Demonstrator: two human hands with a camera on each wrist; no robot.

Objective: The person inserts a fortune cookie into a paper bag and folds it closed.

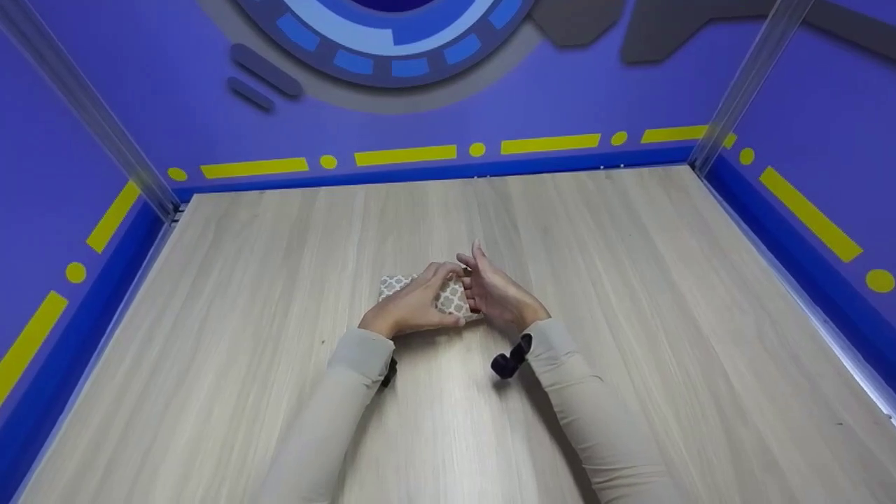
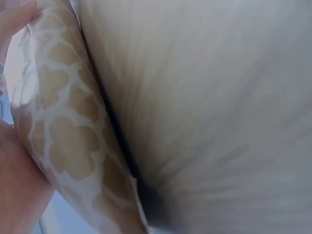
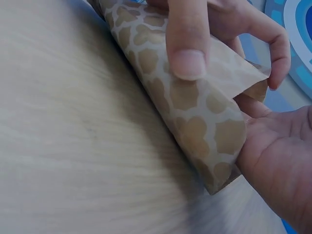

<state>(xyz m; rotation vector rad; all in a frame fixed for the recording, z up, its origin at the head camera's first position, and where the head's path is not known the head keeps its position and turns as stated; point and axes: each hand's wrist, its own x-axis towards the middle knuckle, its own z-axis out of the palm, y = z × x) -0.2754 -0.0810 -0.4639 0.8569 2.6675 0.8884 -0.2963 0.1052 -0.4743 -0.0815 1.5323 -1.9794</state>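
A parcel in brown and white patterned paper point(image 1: 453, 299) lies low on the table between both hands. My left hand point(image 1: 418, 302) grips it from above, thumb along the near side and fingers over the far side. At the parcel's right end my right hand point(image 1: 500, 295) stands on edge, thumb raised, its fingers against the paper. In the right wrist view, a loose paper flap point(image 3: 234, 73) sticks out at this end, beside the right palm point(image 3: 280, 156); some right fingertips are hidden behind it. The left wrist view shows the rounded patterned side point(image 2: 73, 131) close up.
The wood-grain table point(image 1: 252, 280) stretches around the hands. Blue panels with yellow marks point(image 1: 406, 155) stand along its back and sides. A black wrist camera point(image 1: 509, 360) sits on the right cuff.
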